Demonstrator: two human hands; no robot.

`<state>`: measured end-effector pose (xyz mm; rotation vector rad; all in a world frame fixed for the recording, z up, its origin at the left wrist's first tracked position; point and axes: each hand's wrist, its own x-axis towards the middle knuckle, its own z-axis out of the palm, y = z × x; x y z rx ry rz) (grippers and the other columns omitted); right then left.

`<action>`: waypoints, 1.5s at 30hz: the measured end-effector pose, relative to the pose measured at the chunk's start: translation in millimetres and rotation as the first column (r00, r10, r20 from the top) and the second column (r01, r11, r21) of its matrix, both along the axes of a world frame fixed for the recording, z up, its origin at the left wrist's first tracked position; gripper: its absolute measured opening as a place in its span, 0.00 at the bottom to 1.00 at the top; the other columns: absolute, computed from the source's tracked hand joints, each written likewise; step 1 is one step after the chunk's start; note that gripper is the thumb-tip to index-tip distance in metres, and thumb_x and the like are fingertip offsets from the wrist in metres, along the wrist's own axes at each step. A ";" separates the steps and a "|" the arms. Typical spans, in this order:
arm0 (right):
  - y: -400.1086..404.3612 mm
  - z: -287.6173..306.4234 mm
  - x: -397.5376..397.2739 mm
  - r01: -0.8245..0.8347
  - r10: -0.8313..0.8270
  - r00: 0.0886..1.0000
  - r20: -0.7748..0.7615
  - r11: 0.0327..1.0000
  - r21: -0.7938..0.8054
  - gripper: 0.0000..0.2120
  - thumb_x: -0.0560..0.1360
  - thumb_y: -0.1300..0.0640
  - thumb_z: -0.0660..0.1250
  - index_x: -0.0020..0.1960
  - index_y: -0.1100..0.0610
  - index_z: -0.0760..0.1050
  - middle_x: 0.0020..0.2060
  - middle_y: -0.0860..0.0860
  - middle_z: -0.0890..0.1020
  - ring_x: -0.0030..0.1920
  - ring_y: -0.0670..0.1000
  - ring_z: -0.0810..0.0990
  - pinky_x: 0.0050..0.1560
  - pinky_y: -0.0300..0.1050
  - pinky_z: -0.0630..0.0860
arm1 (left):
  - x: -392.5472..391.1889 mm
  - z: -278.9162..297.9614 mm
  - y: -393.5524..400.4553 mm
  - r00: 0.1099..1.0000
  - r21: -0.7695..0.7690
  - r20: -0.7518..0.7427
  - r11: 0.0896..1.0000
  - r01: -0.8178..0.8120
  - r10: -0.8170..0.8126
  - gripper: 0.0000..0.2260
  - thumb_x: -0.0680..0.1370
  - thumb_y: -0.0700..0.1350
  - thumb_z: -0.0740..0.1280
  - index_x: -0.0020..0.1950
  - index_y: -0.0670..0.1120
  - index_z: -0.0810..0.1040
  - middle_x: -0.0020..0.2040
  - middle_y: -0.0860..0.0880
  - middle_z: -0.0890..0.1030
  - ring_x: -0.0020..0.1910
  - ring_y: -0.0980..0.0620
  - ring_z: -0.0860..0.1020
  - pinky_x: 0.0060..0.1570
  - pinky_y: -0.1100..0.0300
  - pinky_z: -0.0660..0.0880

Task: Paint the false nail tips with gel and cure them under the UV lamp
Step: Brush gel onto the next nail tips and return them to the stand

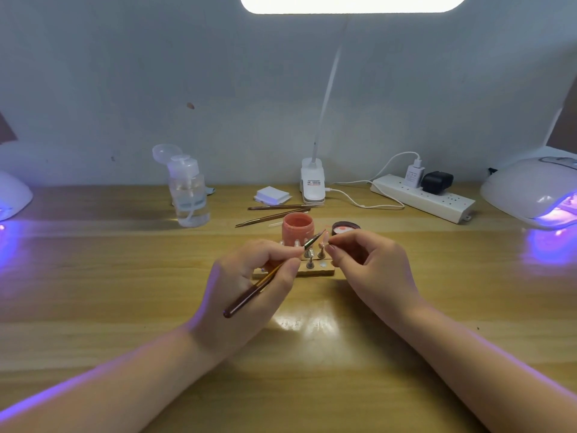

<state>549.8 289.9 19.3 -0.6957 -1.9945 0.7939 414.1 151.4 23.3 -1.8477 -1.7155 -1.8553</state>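
Bright desk lamp [354, 3] overhead | violet side glow | glare on table [125, 276]

Both forearms extended forward over table, converging toward centre. Left hand [249, 276] held palm-inward, fingers curled, thumb and forefinger pinched together in pen-style grip. Right hand [370, 264] raised at same height, fingers bent, thumb and forefinger tips pinched closed.

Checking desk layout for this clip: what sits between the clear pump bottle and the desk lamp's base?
In the head view, a small stack of white pads lies between the pump bottle and the lamp base.
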 end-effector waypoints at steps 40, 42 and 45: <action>2.6 -5.0 -0.9 -0.005 0.006 1.000 -0.030 0.999 0.050 0.05 0.74 0.62 0.71 0.49 0.57 0.83 0.38 0.47 0.84 0.40 0.45 0.82 0.46 0.41 0.78 | 2.9 -4.6 0.9 0.988 -0.010 -0.146 0.998 -0.055 0.053 0.07 0.76 0.48 0.64 0.51 0.51 0.80 0.46 0.56 0.81 0.47 0.58 0.77 0.47 0.65 0.72; 1.7 -4.6 -1.5 -0.010 0.012 1.000 -0.029 0.998 0.061 0.05 0.74 0.62 0.71 0.49 0.58 0.83 0.39 0.48 0.84 0.40 0.45 0.82 0.46 0.40 0.78 | 3.2 -2.9 1.0 0.986 -0.024 -0.145 0.996 -0.081 0.076 0.08 0.76 0.50 0.64 0.54 0.55 0.78 0.48 0.59 0.81 0.49 0.60 0.76 0.48 0.69 0.71; 1.2 -4.3 -1.7 -0.010 0.012 1.000 -0.023 0.997 0.077 0.05 0.74 0.62 0.71 0.49 0.58 0.83 0.39 0.48 0.84 0.40 0.45 0.82 0.46 0.42 0.78 | 4.0 -2.7 1.7 0.983 -0.062 -0.174 0.995 -0.073 0.061 0.09 0.76 0.50 0.64 0.54 0.53 0.79 0.48 0.60 0.81 0.49 0.61 0.77 0.48 0.70 0.69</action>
